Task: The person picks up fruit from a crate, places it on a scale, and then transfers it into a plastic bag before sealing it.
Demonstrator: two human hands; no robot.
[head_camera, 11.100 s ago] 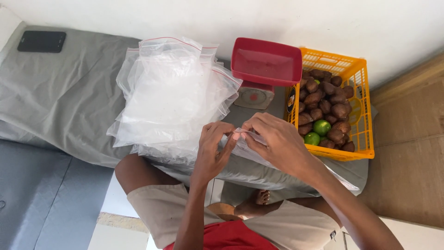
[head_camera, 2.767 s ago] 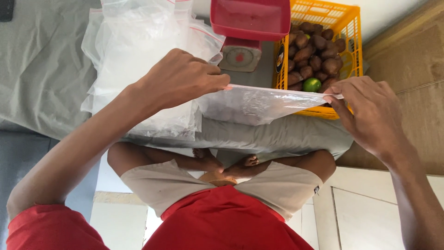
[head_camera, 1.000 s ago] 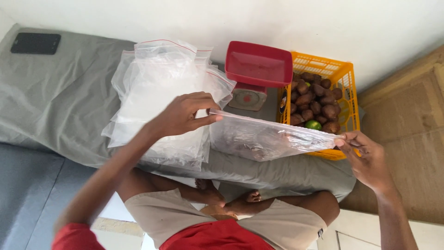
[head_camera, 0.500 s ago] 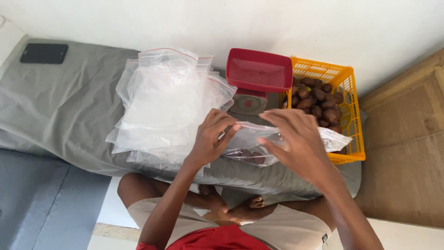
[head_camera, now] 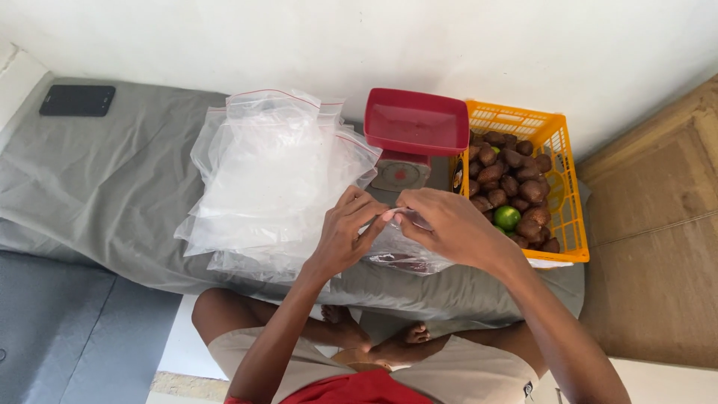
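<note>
Two hands meet just in front of the red scale, both pinched on the top edge of one clear plastic bag. The left hand has thumb and fingertips clenched on the bag's rim from the left, and the right hand grips the same rim from the right, so the knuckles nearly touch. Doing this well looks like a matter of keeping both pinches close together on the rim and level, so the thin film is worked evenly rather than bunching to one side; that is a judgement, since the rim itself is mostly hidden under the fingers. The bag hangs limp below the hands, glossy and crumpled, with something dark showing low inside it, though I cannot tell what. To the left of the scale lies a loose stack of clear bags on the grey cloth. To the right of the scale stands an orange crate of brown fruit with one green fruit among them. Far left of the scale rests a black phone.
</note>
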